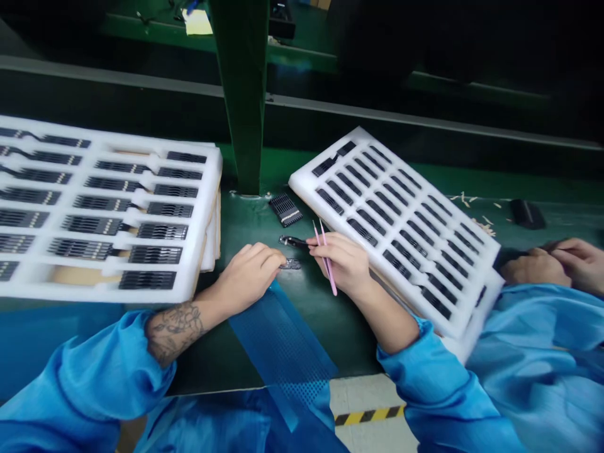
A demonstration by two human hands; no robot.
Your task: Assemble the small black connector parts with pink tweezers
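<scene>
A person in blue sleeves works at a green worktop [221,346] between two white foam trays. The left tray [207,170] holds columns of black ribbed pieces [151,255], with tan base showing in a few slots; the right tray [295,181], set aslant, carries rows of dark pieces, their long axes running down toward the right. At center, a small dark part [291,263] lies on the worktop at the left hand [252,270], its long axis running left to right; those fingers are curled together over its left end (whether pinching or merely pressing, one cannot tell). The right hand [340,261] has its fingers closed around pink tweezers [329,267], tips apart and pointing away from the person, and a slim black item [296,241], its silvery end aimed left. Beyond lies a loose ribbed block [285,209], tilted toward the right tray.
</scene>
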